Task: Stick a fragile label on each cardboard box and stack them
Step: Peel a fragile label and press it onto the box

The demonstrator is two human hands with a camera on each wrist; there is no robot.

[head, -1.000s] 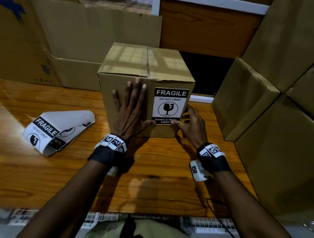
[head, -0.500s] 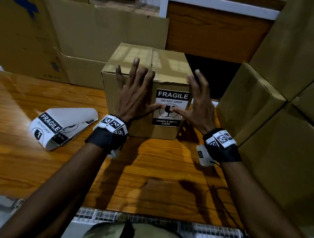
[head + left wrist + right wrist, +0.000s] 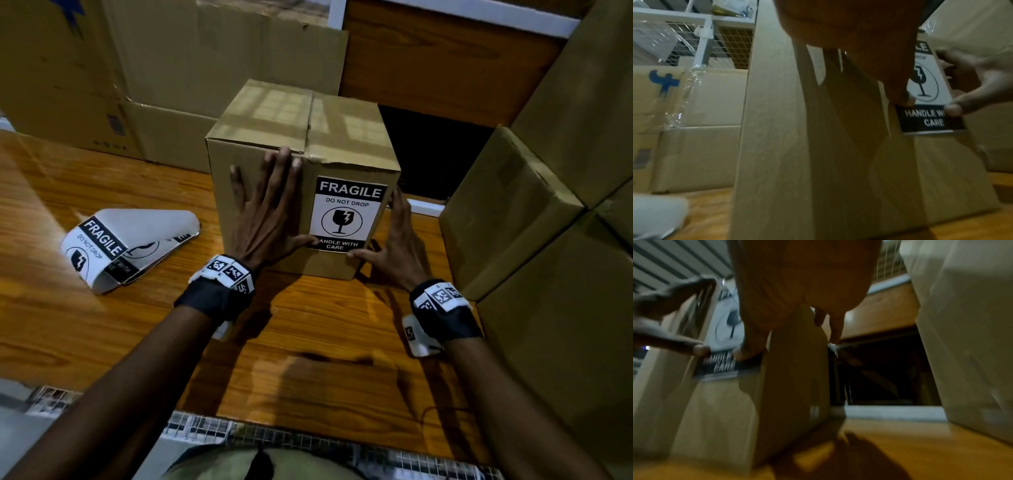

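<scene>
A taped cardboard box (image 3: 301, 126) stands on the wooden table (image 3: 308, 342). A black and white FRAGILE label (image 3: 347, 214) is on its front face. My left hand (image 3: 267, 216) lies flat on that face with fingers spread, and its thumb presses the label's lower left corner. My right hand (image 3: 394, 240) is at the box's right edge, fingers straight along the side wall, thumb on the label's lower right corner. The left wrist view shows the label (image 3: 929, 91) with both thumbs on its black bottom band. In the right wrist view the label (image 3: 725, 337) is blurred.
A curled sheet of spare FRAGILE labels (image 3: 126, 246) lies on the table to the left. Several stacked cardboard boxes (image 3: 507, 212) crowd the right side, and large flattened cartons (image 3: 171, 68) lean along the back. A dark gap (image 3: 435, 161) opens behind the box.
Both hands have come down from half a second ago. The thumbs slid from the middle of the label to its bottom corners, and the right fingers dropped beside the box.
</scene>
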